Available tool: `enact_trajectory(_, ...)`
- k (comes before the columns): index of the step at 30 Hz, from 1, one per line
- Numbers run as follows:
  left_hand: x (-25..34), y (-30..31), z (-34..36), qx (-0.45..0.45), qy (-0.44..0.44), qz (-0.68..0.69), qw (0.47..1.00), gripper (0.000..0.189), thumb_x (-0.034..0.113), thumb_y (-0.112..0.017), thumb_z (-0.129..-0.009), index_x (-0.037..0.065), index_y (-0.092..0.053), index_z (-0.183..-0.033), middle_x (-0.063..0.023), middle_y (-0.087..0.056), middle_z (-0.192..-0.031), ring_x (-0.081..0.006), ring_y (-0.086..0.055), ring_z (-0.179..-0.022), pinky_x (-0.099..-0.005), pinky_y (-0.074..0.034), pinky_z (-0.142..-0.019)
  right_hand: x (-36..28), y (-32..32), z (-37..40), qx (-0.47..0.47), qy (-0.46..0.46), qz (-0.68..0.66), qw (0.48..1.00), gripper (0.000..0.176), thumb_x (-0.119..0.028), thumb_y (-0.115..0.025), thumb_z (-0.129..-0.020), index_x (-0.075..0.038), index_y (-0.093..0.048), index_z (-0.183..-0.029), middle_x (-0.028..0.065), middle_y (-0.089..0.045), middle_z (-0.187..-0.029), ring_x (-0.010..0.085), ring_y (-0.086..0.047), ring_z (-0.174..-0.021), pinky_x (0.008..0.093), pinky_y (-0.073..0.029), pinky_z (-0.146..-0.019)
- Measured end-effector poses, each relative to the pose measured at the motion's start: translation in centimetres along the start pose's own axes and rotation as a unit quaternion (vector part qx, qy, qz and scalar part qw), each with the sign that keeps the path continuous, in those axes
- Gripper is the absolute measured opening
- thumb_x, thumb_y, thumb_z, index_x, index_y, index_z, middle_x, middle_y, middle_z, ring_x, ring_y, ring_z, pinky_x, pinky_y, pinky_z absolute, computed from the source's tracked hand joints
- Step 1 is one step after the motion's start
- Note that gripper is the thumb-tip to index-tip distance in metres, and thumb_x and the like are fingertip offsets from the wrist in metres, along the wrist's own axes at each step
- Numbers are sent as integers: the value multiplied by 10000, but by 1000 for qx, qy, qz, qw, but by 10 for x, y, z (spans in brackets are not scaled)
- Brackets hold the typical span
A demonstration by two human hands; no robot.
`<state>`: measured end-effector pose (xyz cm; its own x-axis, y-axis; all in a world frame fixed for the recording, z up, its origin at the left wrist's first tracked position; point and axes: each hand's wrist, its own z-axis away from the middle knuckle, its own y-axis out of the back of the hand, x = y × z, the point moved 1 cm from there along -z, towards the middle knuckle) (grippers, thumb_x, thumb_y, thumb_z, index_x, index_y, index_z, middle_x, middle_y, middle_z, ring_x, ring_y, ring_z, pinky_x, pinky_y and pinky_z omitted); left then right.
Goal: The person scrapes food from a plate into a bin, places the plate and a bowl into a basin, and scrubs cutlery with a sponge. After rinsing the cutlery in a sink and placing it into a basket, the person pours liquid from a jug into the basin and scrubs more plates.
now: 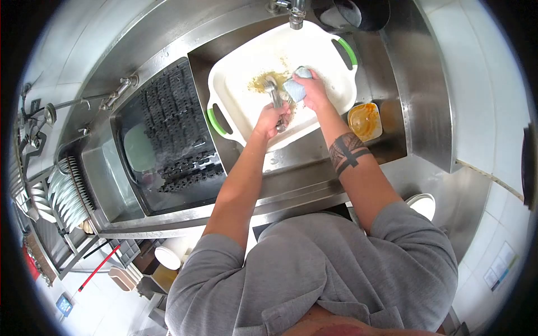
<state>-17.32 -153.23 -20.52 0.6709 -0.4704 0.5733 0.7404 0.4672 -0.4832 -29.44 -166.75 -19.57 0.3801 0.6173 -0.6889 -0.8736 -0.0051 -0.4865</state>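
Note:
My left hand (273, 119) is wrapped around a bunch of metal cutlery (274, 94), with a fork's tines pointing up toward the tap. Close beside it, my right hand (314, 88) grips a light blue-and-white cloth (297, 84), bunched in the fingers. Both hands are inside a white plastic tub (235, 73) with green handles. Brownish food residue (259, 83) is spread on the tub's floor around the cutlery. The number of pieces in my left hand is hard to make out.
The tub sits in a steel sink (392, 129) under a tap (296, 19). An orange-stained container (364, 121) lies to its right. Black grates (176, 112) soak in the left basin. A dark pan (372, 14) stands at the back, and racked plates (67, 193) are far left.

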Motion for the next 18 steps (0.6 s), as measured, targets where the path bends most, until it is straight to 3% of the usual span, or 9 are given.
enact_trajectory(5,3,-11,8,-21,5,15,1000,93,52,-649,-968,-18,-606,-1012,-105,-646,-823,-191,-618,-626,-323,-523,-544,19,2,-5,-11,9,148,989,452,-22,-798,-855,-22,-573,-1246,117,-674,-1090,244,-695,-955,393,-589,-808)
enact_trajectory(7,9,-18,13,34,10,-52,998,116,39,-643,-967,-6,-585,-1057,-99,-649,-854,-175,-626,-664,-308,-529,-572,25,6,-8,6,35,214,976,446,-38,-807,-850,-23,-585,-1237,120,-679,-1077,238,-694,-959,384,-585,-806)
enact_trajectory(9,0,-10,6,29,-2,-62,998,109,28,-643,-956,-4,-581,-1039,-108,-650,-851,-184,-628,-663,-310,-523,-557,23,2,3,75,77,389,915,403,-100,-823,-832,-23,-632,-1178,142,-702,-1056,260,-703,-944,387,-565,-821)
enact_trajectory(10,-4,-5,1,23,-14,-77,997,105,18,-644,-944,-3,-576,-1021,-117,-650,-848,-192,-629,-662,-312,-517,-542,23,-2,8,73,77,390,915,403,-100,-823,-832,-23,-632,-1178,142,-702,-1056,260,-703,-944,387,-565,-821)
enact_trajectory(12,-2,-3,2,15,-12,-54,998,119,9,-642,-939,11,-554,-1019,-118,-648,-839,-192,-625,-648,-313,-500,-516,17,-9,19,144,253,487,823,365,-164,-824,-821,-25,-664,-1118,167,-715,-1056,297,-705,-924,399,-544,-846)
enact_trajectory(15,0,-5,3,27,-12,-18,999,161,-1,-634,-935,44,-508,-1024,-114,-641,-822,-186,-609,-613,-311,-461,-467,5,-3,17,186,256,433,844,393,-182,-797,-834,-4,-644,-1149,203,-712,-1097,357,-693,-1016,415,-530,-902)
enact_trajectory(17,0,-7,5,49,-16,-7,999,186,-3,-629,-937,63,-483,-1032,-111,-636,-814,-179,-598,-591,-309,-438,-445,2,0,7,204,259,444,833,391,-204,-794,-857,-9,-646,-1163,206,-709,-1068,334,-695,-1021,416,-527,-908)
enact_trajectory(18,-1,-7,5,48,-32,-5,998,200,-2,-622,-940,72,-469,-1045,-109,-635,-810,-172,-583,-570,-303,-427,-439,1,0,4,210,218,343,889,384,-196,-789,-873,-16,-643,-1178,190,-706,-1071,322,-695,-1022,413,-526,-910)
